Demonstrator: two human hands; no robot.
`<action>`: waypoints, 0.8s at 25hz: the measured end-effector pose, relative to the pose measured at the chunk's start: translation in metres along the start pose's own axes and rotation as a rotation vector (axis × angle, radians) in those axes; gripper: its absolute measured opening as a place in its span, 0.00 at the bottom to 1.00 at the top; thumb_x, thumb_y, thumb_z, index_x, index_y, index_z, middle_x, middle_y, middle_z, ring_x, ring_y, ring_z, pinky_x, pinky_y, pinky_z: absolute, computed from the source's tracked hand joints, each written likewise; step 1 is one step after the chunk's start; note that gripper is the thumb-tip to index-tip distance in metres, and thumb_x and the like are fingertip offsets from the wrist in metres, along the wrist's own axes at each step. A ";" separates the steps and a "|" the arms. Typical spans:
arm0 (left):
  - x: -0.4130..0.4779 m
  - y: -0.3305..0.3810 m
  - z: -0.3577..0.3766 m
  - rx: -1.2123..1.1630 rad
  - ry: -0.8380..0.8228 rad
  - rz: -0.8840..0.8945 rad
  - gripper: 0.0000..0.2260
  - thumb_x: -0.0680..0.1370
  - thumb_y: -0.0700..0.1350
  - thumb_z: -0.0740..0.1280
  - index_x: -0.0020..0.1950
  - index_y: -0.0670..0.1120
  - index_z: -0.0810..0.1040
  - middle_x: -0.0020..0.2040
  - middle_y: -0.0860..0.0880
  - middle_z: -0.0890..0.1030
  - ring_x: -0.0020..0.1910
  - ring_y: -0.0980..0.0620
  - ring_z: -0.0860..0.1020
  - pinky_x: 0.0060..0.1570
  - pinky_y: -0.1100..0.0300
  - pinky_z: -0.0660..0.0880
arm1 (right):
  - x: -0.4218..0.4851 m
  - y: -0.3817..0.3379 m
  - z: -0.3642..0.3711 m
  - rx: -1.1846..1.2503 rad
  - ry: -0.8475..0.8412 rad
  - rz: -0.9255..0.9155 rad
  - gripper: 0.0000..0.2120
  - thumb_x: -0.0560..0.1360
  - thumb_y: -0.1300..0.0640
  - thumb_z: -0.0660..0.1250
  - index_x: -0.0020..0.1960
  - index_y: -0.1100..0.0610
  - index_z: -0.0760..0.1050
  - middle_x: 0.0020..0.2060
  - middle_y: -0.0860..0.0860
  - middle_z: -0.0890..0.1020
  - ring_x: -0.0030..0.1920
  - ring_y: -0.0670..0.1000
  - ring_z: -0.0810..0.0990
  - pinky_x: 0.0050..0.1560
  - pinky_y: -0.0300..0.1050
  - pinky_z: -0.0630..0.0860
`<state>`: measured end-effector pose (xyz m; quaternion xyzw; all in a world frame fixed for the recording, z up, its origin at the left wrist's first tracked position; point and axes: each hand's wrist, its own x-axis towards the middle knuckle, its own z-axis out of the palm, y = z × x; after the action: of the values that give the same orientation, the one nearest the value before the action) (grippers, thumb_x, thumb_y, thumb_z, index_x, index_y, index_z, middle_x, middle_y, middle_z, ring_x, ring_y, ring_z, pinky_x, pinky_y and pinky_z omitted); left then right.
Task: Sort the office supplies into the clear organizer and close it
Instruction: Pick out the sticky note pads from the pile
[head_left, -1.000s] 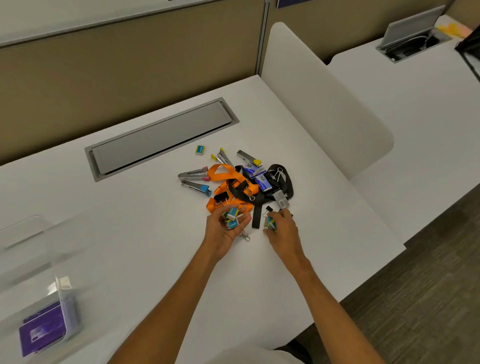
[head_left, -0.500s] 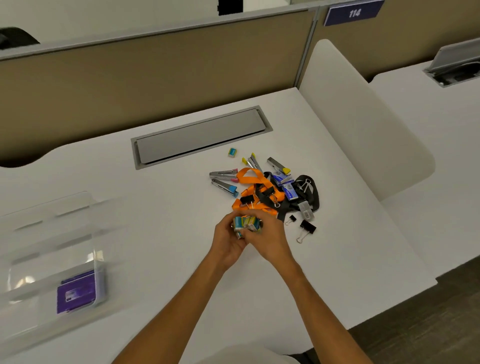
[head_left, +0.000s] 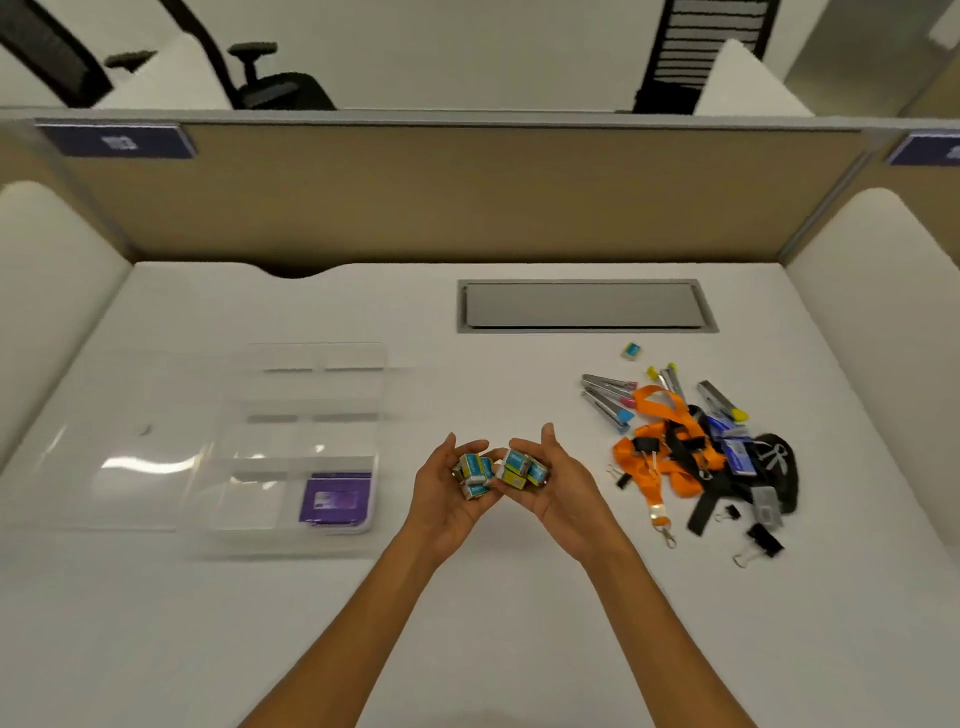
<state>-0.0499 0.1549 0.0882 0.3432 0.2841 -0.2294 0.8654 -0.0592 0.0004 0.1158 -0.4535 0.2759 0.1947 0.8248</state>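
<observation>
A: Hands?
B: Left hand (head_left: 449, 491) and right hand (head_left: 566, 491) palms up, side by side above desk (head_left: 493, 623), fingers curled, each cupping small boxes (head_left: 474, 470).
A: Organizer?
B: Organizer (head_left: 306, 441) open, left of hands, lid (head_left: 130, 457) flat beside it. Purple pack (head_left: 335, 499) in near-right compartment.
A: Rest?
B: Pile (head_left: 691, 441) of lanyards, staplers, clips at right.

An open-plan office, tan partition (head_left: 467, 197) at the back of a white surface (head_left: 467, 597), grey cable hatch (head_left: 584, 305) in the surface near the partition, purple number plate (head_left: 117, 141) at the partition's top left, black office chair (head_left: 270, 78) beyond the partition, office supplies (head_left: 691, 447) heaped before it
</observation>
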 end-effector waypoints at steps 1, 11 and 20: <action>-0.007 0.012 -0.015 -0.008 0.013 0.019 0.19 0.79 0.54 0.63 0.58 0.38 0.78 0.56 0.36 0.81 0.57 0.38 0.79 0.60 0.45 0.74 | 0.002 0.008 0.016 0.000 -0.022 0.029 0.27 0.79 0.42 0.61 0.60 0.67 0.76 0.55 0.63 0.82 0.54 0.59 0.84 0.58 0.57 0.80; -0.066 0.139 -0.176 0.132 0.208 0.209 0.17 0.80 0.52 0.63 0.56 0.39 0.78 0.54 0.37 0.82 0.54 0.41 0.82 0.52 0.48 0.80 | 0.038 0.114 0.194 -0.188 -0.212 0.209 0.30 0.78 0.38 0.60 0.61 0.65 0.75 0.54 0.64 0.83 0.55 0.60 0.84 0.60 0.57 0.78; -0.053 0.188 -0.227 0.570 0.419 0.287 0.13 0.80 0.53 0.63 0.58 0.46 0.77 0.56 0.45 0.80 0.53 0.48 0.79 0.54 0.52 0.76 | 0.061 0.151 0.254 -0.285 -0.144 0.252 0.32 0.75 0.35 0.62 0.62 0.63 0.73 0.58 0.62 0.79 0.57 0.59 0.82 0.60 0.54 0.79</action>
<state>-0.0538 0.4541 0.0727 0.6459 0.3288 -0.1003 0.6816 -0.0278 0.2990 0.0916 -0.5125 0.2406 0.3654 0.7389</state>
